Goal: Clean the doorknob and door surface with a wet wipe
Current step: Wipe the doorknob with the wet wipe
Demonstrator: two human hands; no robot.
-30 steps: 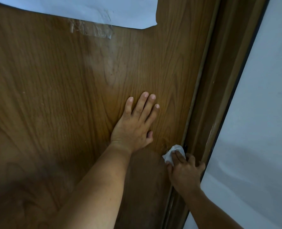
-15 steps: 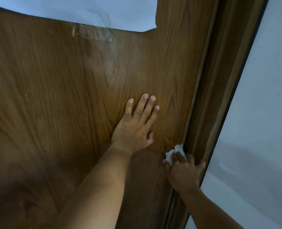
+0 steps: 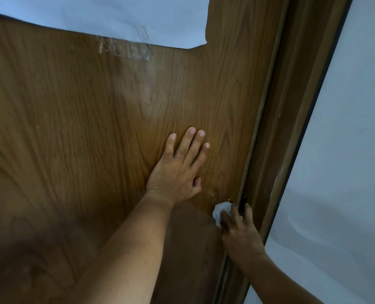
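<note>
**At the door's edge, wiping beside the frame**

Under my right hand point(image 3: 240, 232) the fingers are curled tight around a bunched wet wipe point(image 3: 220, 210), pressing it against the door point(image 3: 94, 128) right where its edge meets the frame point(image 3: 292, 128). Flat on the wood, my left hand point(image 3: 176, 170) has its fingers spread wide and holds nothing; it braces the panel. No doorknob shows from this angle, so I judge I'm on the door-surface step, working the edge. Next I'd say the wipe needs dragging along that edge or back over the panel, with steady pressure. Above, a taped white sheet point(image 3: 116, 16) should stay dry
</note>
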